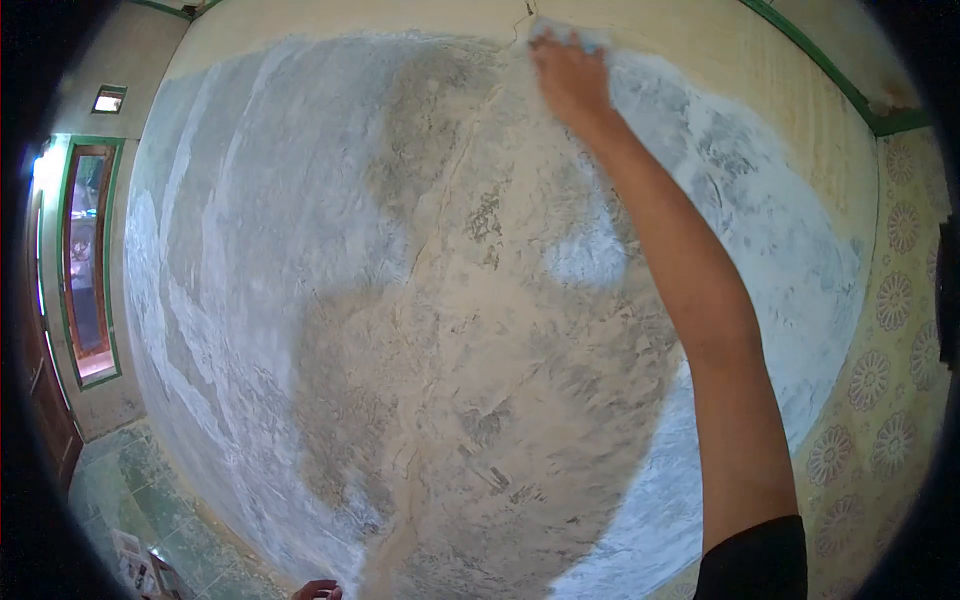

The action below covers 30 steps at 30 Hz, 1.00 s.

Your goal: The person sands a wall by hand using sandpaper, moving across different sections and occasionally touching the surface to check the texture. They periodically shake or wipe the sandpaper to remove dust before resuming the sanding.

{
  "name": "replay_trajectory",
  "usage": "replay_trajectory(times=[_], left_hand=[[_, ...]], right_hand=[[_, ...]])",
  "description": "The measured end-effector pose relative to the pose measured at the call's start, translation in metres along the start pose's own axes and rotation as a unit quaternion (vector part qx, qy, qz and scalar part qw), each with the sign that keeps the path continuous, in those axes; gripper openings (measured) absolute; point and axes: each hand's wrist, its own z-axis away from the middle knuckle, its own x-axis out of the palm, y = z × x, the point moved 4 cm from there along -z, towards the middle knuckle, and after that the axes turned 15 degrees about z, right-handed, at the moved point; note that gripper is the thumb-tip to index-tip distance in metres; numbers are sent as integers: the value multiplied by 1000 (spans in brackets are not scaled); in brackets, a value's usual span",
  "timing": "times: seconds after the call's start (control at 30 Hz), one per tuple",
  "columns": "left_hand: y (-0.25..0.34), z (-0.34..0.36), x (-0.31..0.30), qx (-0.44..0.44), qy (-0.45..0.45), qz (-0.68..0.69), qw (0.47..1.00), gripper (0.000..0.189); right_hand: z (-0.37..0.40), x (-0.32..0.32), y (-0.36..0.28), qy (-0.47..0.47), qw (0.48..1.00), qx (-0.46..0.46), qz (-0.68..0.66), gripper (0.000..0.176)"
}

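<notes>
High on the wall, my right hand (572, 78) presses its fingers against the surface, with the arm stretched up and slightly blurred. Under and around the fingertips shows a pale, whitish-blue flat piece (547, 27), too smeared to name. The wall (350, 180) has a large grey and white plastered patch, rough and brownish down its middle. A crack line (440, 215) runs down through it, and a short dark crack lies above my right hand. Only the curled fingers of my left hand (318, 590) show at the bottom edge; what they hold, if anything, is hidden.
A green-framed window (90, 260) and a brown door (50, 420) stand at the left. Green floor tiles (150, 480) lie below, with a printed sheet or box (140, 565) on them. At the right is a wall with round flower patterns (868, 380).
</notes>
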Motion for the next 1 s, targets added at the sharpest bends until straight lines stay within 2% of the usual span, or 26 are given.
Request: replay_trajectory(times=[0.03,0.1,0.13,0.23,0.3,0.33,0.37,0.43,0.5,0.57,0.6,0.67,0.7,0.77,0.87,0.93,1.0], left_hand=[[1,1,1,1,-2,-1,1000,48],[4,2,-1,14,1,11,1000,48],[4,5,-1,16,1,12,1000,48],[-1,13,-11,12,16,15,1000,46],[-13,18,-19,-3,24,13,1000,46],[-16,17,-25,-6,28,12,1000,46],[-19,15,-29,-3,29,9,1000,46],[-16,17,-28,-4,27,6,1000,47],[1,20,-26,-2,56,18,998,48],[-5,19,-25,8,57,23,998,48],[-6,20,-24,-11,54,27,998,49],[-15,23,-28,-30,53,30,998,49],[-20,23,-28,-6,47,32,998,49],[-20,23,-29,18,45,36,998,49],[-10,27,-37,-5,55,7,998,48],[-3,28,-40,25,64,-1,998,47],[-5,27,-39,19,69,0,997,47]], right_hand=[[5,-4,-16,-39,999,-20,0,38],[38,-1,-47,55,992,-99,-53,36],[54,-21,-47,13,991,-126,-49,37],[47,-9,-7,-7,990,-142,21,37],[20,-2,23,-26,996,-71,35,37],[7,0,32,-4,999,-36,26,36],[-2,1,26,-4,999,-36,22,36],[-15,-2,10,-2,999,43,-3,36],[-12,-1,-19,-12,999,33,5,36],[14,-13,-52,-61,993,-104,1,37],[29,-10,-51,-61,993,-103,4,37],[57,-10,-47,42,987,-155,-26,38],[52,-10,-33,47,987,-154,-26,38],[30,-7,10,5,995,-91,44,38],[-2,-6,40,15,999,39,-16,35],[-1,-5,11,6,1000,18,-2,35],[7,-8,-27,15,999,-34,1,34]])
